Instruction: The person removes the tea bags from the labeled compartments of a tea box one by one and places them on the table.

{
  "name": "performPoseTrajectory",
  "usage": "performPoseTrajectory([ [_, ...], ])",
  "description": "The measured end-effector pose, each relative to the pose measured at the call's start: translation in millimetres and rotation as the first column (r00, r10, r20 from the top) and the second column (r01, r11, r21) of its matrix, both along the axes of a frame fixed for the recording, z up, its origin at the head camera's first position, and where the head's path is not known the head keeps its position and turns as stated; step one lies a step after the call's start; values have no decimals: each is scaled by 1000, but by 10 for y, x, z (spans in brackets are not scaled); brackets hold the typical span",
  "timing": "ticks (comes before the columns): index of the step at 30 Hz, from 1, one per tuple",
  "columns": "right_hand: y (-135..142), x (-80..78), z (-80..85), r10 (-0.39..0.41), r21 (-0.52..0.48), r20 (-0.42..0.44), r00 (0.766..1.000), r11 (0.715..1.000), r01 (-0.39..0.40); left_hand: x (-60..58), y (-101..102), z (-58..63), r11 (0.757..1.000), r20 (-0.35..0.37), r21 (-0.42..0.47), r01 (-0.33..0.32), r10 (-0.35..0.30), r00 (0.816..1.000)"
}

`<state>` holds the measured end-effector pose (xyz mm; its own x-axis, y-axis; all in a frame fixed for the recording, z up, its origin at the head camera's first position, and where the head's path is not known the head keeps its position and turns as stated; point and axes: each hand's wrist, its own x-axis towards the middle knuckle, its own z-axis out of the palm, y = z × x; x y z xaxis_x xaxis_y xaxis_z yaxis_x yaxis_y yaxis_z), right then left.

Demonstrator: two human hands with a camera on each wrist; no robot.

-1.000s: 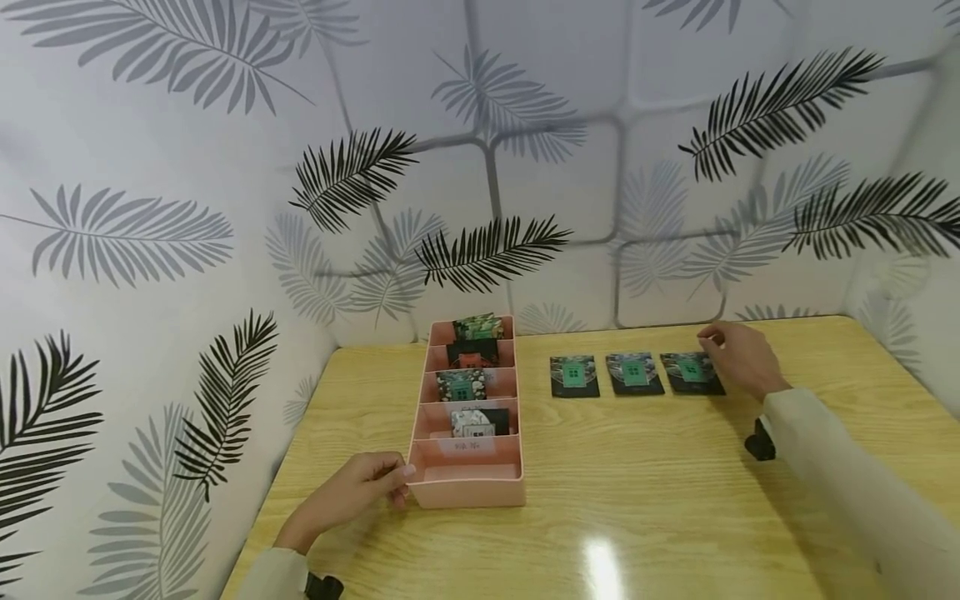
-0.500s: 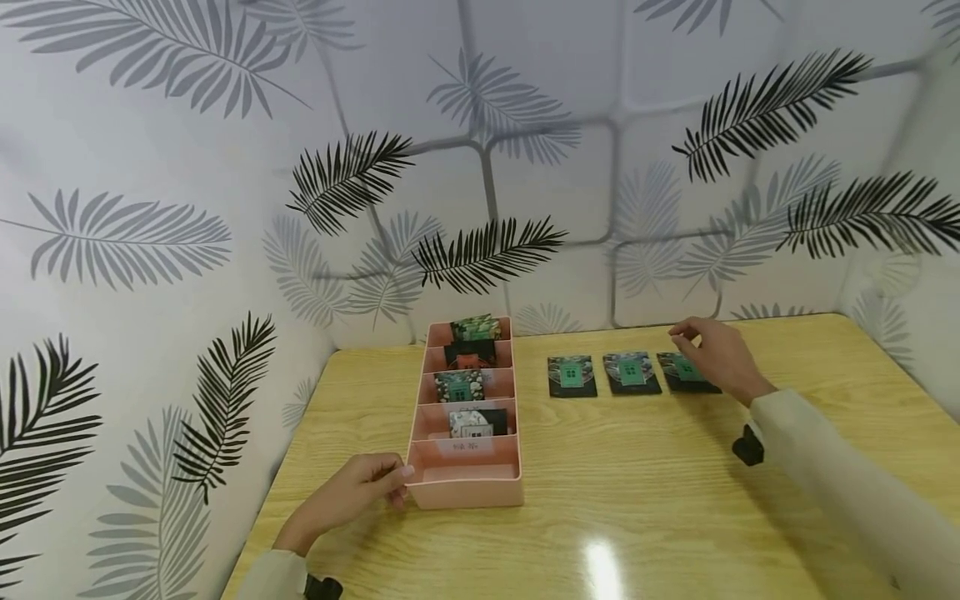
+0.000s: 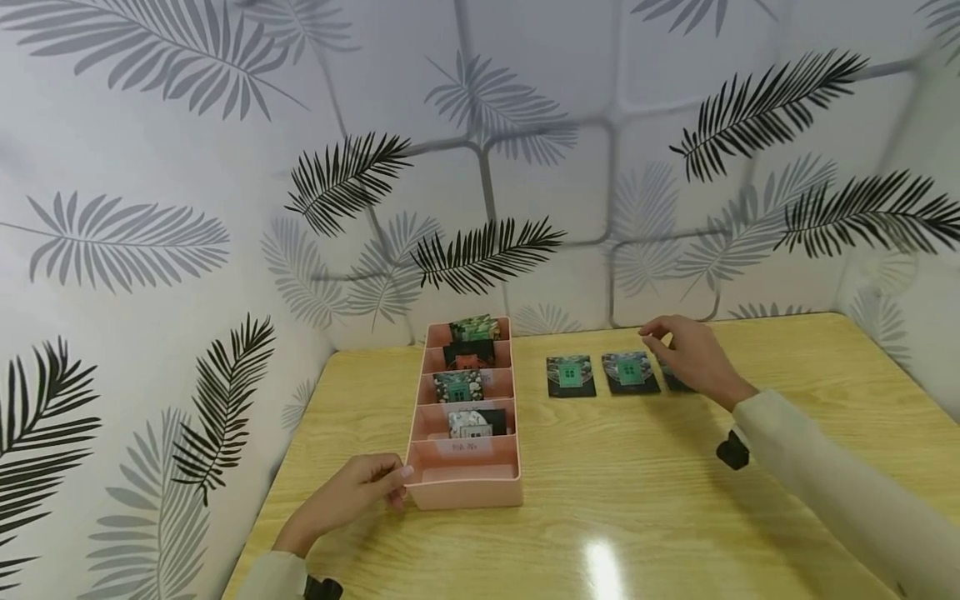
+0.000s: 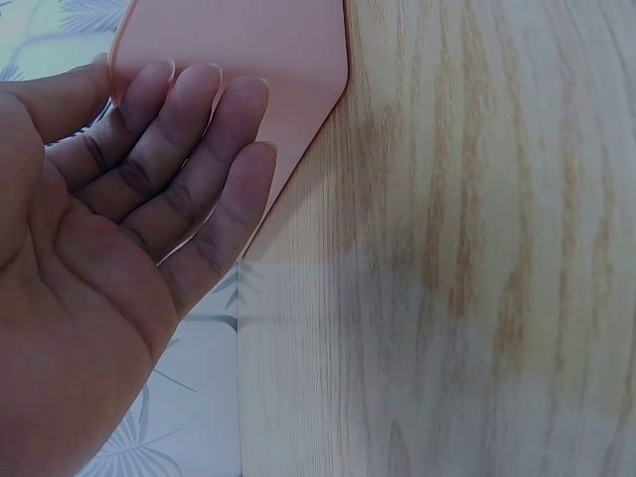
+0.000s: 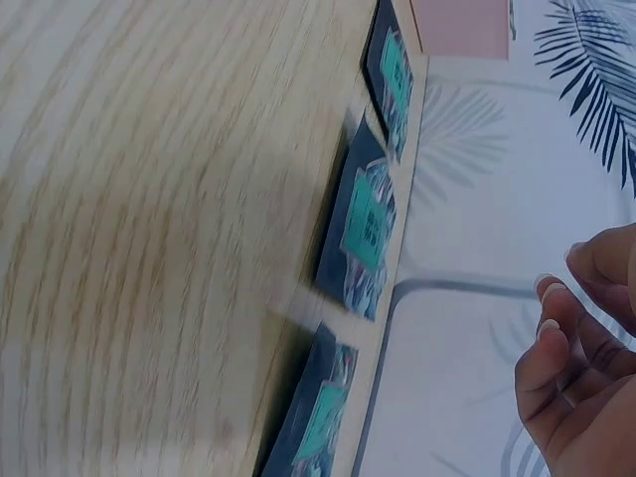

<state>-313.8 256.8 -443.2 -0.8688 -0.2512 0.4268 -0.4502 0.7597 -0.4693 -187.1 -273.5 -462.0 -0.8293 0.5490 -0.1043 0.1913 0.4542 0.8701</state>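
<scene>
My left hand (image 3: pixel 363 490) holds the near left corner of a long pink divided box (image 3: pixel 467 493). In the left wrist view its thumb reaches the rim while bent fingers (image 4: pixel 243 109) lie against the outer wall. Three flat dark square sachets with green labels lie in a row right of the box: the left sachet (image 3: pixel 571 377), the middle sachet (image 3: pixel 631 373) and the right sachet (image 3: pixel 674 382). Over the right one, partly hiding it, hovers my right hand (image 3: pixel 693 354). Nothing is between its loosely bent fingers (image 5: pixel 542 363) and thumb.
Upright packets fill the box's rear compartments, among them a green packet (image 3: pixel 475 327), a black and red packet (image 3: pixel 468 355) and a silver packet (image 3: pixel 471 423). The nearest compartment holds nothing visible. A leaf-patterned wall (image 3: pixel 540 275) stands behind the wooden table (image 3: pixel 622 483).
My right hand has moved left, from beside the right sachet to above it, toward the middle one. The left hand stays at the box corner. The sachets lie as before.
</scene>
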Motion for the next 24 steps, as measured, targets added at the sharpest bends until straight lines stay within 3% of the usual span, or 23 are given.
performPoseTrajectory([
  [6,-161,65,40,40,-23,-18,999,999,-41,-3,2,6,1000,-3,-3,-3,3,1000],
  [14,-362,163,114,102,-36,18,995,994,-102,-12,3,-7,1000,-9,-9,-4,4,1000],
  [24,-629,192,148,154,-70,10,988,986,-153,-12,-10,-12,1000,-11,-7,-8,7,1000],
])
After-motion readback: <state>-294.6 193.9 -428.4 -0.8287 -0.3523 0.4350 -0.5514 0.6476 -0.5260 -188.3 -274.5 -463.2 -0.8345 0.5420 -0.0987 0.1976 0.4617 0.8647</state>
